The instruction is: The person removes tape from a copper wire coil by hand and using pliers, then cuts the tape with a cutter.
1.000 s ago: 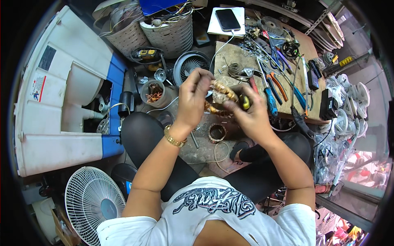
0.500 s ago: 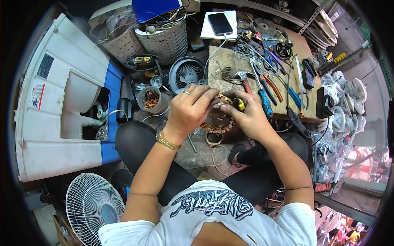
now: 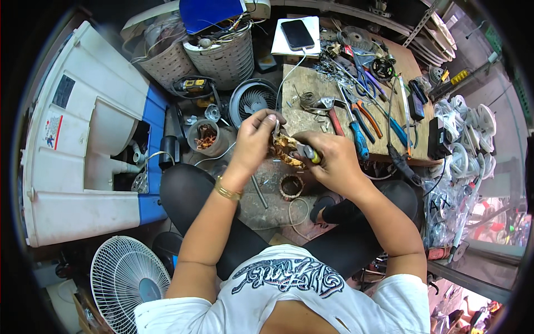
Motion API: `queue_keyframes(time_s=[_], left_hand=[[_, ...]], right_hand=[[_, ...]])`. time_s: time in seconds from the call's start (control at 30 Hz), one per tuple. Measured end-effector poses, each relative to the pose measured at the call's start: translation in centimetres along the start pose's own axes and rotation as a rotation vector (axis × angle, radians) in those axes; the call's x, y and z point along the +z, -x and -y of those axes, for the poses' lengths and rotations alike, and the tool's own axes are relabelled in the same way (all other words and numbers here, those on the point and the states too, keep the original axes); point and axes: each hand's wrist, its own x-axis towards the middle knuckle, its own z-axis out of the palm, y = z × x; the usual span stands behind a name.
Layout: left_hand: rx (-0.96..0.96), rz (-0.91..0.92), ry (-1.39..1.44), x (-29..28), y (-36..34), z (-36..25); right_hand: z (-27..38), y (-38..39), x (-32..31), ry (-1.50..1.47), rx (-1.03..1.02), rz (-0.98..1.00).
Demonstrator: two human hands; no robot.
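Observation:
My left hand (image 3: 256, 139) is closed on a ragged copper coil piece (image 3: 285, 143), pinching a pale strip at its upper end. My right hand (image 3: 334, 161) grips yellow-handled pliers (image 3: 312, 155) whose metal head is against the coil. Below the coil, a hollow ring core (image 3: 291, 186) lies on the floor beside a metal rod (image 3: 259, 191). Left of my hands is a translucent bucket (image 3: 207, 128) with copper scrap in it.
A wooden board (image 3: 297, 80) holds pliers, screwdrivers and a phone (image 3: 297, 34). A grey fan housing (image 3: 248, 103), drill (image 3: 192, 86) and wire-filled baskets (image 3: 218, 58) stand beyond. A white-blue cabinet (image 3: 50, 183) and fan (image 3: 130, 284) flank me left, white plastic parts (image 3: 473, 128) right.
My left hand has risen, its fingers moving up to the coil's top end. My right hand has turned, bringing the pliers' metal head into view. The ring core below shows more fully.

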Motion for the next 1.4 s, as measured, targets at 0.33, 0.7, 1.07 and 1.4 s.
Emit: queue_keyframes(time_s=[0.33, 0.7, 1.07, 1.4], left_hand=[[-0.124, -0.184, 0.810, -0.5, 0.2, 1.3], [-0.357, 0.043, 1.034, -0.1, -0.1, 0.9], [-0.505, 0.183, 0.786, -0.2, 1.5, -0.7], [-0.196, -0.024, -0.462, -6.7, -0.6, 5.9]], right_hand=[[-1.0, -0.4, -1.2, -0.238, 0.176, 0.041], [-0.8, -1.2, -4.7, -0.757, 0.763, 0.172], [-3.2, -0.7, -6.8, -0.492, 0.496, -0.021], [-5.4, 0.4, -7.9, -0.196, 0.443, -0.100]])
